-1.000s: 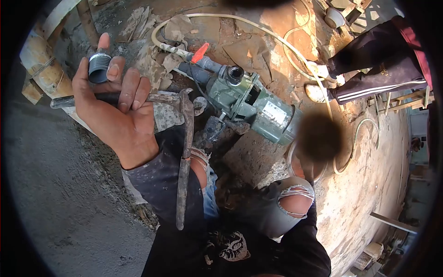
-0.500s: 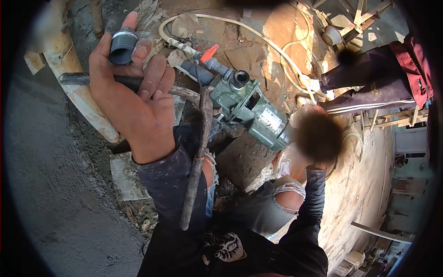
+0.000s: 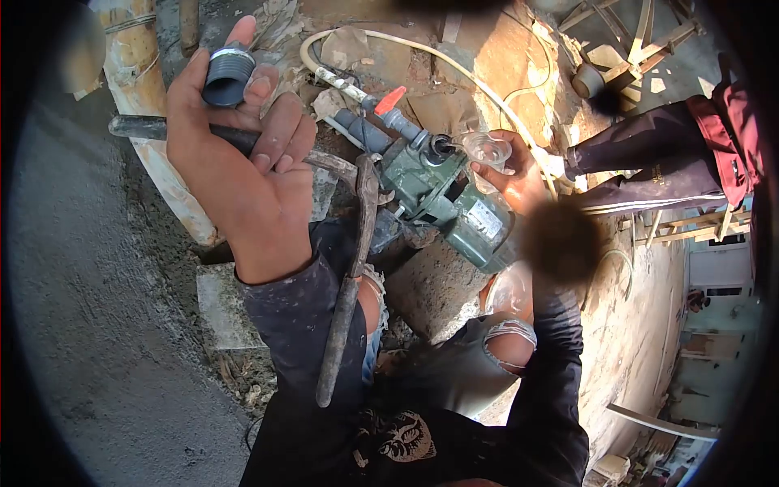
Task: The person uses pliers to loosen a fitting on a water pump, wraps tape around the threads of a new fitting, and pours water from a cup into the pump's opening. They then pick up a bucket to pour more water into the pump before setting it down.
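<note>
Right hand newly up, clear plastic cup.

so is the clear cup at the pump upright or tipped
Tipped: the clear cup in the right hand leans its mouth toward the pump's port.

matt grey plastic fitting, rusty rough metal wrench, clear glossy plastic cup, green-painted metal pump.

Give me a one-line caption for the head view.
Left hand grips pipe wrench and threaded fitting; right hand tips plastic cup over pump.
</note>
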A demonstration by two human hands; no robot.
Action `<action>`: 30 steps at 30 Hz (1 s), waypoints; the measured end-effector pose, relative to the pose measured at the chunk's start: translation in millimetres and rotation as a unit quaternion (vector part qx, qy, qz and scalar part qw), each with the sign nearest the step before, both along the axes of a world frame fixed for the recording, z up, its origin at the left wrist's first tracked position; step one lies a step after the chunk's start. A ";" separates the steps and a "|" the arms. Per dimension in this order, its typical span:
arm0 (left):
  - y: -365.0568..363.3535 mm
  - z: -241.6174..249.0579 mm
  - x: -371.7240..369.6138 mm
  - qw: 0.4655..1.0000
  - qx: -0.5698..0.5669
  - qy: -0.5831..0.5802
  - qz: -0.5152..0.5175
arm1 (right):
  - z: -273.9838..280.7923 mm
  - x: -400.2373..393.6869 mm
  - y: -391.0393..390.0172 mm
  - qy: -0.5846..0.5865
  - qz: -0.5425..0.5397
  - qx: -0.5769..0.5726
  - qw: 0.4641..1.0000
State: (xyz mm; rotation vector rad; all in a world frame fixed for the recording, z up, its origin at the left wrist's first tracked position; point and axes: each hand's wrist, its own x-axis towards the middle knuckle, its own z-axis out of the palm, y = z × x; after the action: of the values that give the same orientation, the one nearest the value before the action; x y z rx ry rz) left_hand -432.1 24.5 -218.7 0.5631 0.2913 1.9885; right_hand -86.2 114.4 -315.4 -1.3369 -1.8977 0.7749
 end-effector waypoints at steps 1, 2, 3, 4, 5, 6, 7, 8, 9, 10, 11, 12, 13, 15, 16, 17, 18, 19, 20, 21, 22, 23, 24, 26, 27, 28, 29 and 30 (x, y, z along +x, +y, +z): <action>0.9 -0.7 -1.0 1.000 -0.010 0.009 0.002 | 0.5 -0.4 0.5 -0.037 -0.014 -0.012 0.999; 2.9 -1.8 -0.9 1.000 -0.009 0.008 0.003 | 1.4 -0.7 1.4 -0.038 -0.013 -0.011 0.999; 4.5 -3.3 -1.1 1.000 -0.012 0.006 -0.002 | 3.1 -1.8 0.6 -0.053 -0.010 -0.004 0.999; 6.1 -4.8 -0.7 1.000 -0.015 0.003 -0.008 | 4.9 -2.2 -1.0 -0.069 -0.008 0.003 0.998; 7.8 -6.1 0.8 1.000 -0.012 0.001 -0.009 | 5.7 -2.4 -2.2 -0.071 -0.008 0.006 0.997; 9.7 -6.5 2.4 0.999 -0.030 -0.001 -0.013 | 6.3 -2.9 -2.9 -0.066 0.001 0.005 0.998; 11.8 -6.2 3.9 0.999 -0.046 -0.004 -0.018 | 6.4 -2.3 -2.6 -0.061 0.011 0.005 0.998; 13.6 -5.6 5.2 0.999 -0.035 -0.005 -0.017 | 2.5 -3.3 -1.0 -0.044 0.028 0.036 0.998; 14.5 -5.1 6.4 0.998 -0.052 -0.015 -0.023 | 4.5 -0.8 -0.9 -0.052 0.022 0.017 0.998; 14.4 -4.3 7.3 0.997 -0.072 -0.026 -0.030 | 10.3 -3.7 -3.7 -0.060 0.014 -0.006 0.998; 14.5 -3.0 7.8 0.996 -0.078 -0.036 -0.031 | 9.9 -2.6 -1.9 -0.070 0.019 0.001 0.997; 15.3 -1.6 8.1 0.996 -0.074 -0.037 -0.031 | 13.2 -2.3 1.0 -0.071 0.019 0.005 0.997; 15.3 -1.0 8.4 0.997 -0.070 -0.032 -0.024 | 15.3 -1.8 2.9 -0.072 0.030 0.004 0.997; 11.4 -3.1 8.8 0.996 -0.078 -0.026 -0.018 | 11.7 -2.8 2.6 -0.090 0.007 -0.011 0.996; 12.1 -2.9 8.5 0.997 -0.068 -0.024 -0.014 | 13.8 -4.2 4.7 -0.089 0.008 -0.015 0.996; 11.7 -3.0 8.5 0.998 -0.060 -0.021 -0.012 | 17.5 -5.6 4.3 -0.096 0.011 -0.019 0.995; 10.8 -3.4 8.1 0.998 -0.066 -0.020 -0.014 | 18.5 -5.7 4.0 -0.102 0.014 -0.022 0.994; 11.5 -2.9 6.4 0.998 -0.062 -0.019 -0.011 | 17.4 -8.0 6.3 -0.104 0.037 0.026 0.994; 11.4 -2.9 5.7 0.998 -0.059 -0.016 -0.008 | 19.1 -8.2 6.4 -0.104 0.035 0.023 0.994; 10.8 -3.2 5.5 0.998 -0.063 -0.015 -0.010 | 22.4 -8.6 5.5 -0.127 0.027 0.015 0.991; 10.5 -3.6 5.5 0.998 -0.056 -0.013 -0.010 | 27.8 -11.5 3.9 -0.151 0.019 0.007 0.988; 11.0 -3.8 5.6 0.999 -0.047 -0.011 -0.009 | 31.1 -13.5 3.4 -0.158 0.022 0.002 0.987; 10.8 -4.5 5.4 0.999 -0.050 -0.011 -0.011 | 35.2 -16.4 1.1 -0.158 0.020 0.000 0.987; 10.9 -5.8 4.4 0.999 -0.039 -0.010 -0.013 | 43.9 -22.2 -1.9 -0.178 0.021 -0.013 0.984; 10.4 -6.1 4.2 0.999 -0.041 -0.011 -0.014 | 45.3 -22.7 -3.0 -0.179 0.021 -0.015 0.984; 10.0 -6.0 3.8 0.999 -0.038 -0.012 -0.017 | 46.3 -23.2 -3.4 -0.184 0.026 -0.010 0.982; 10.1 -5.7 3.2 0.999 -0.035 -0.012 -0.021 | 46.4 -23.9 -2.8 -0.188 0.032 -0.004 0.982; 9.5 -5.5 3.1 0.999 -0.036 -0.010 -0.021 | 45.2 -23.6 -1.6 -0.187 0.032 -0.005 0.982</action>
State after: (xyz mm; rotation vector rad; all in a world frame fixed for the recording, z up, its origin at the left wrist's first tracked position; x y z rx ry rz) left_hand -429.0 34.0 -224.2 0.4987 0.3354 1.9350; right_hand -109.8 112.7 -270.1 -1.5173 -2.2380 0.5951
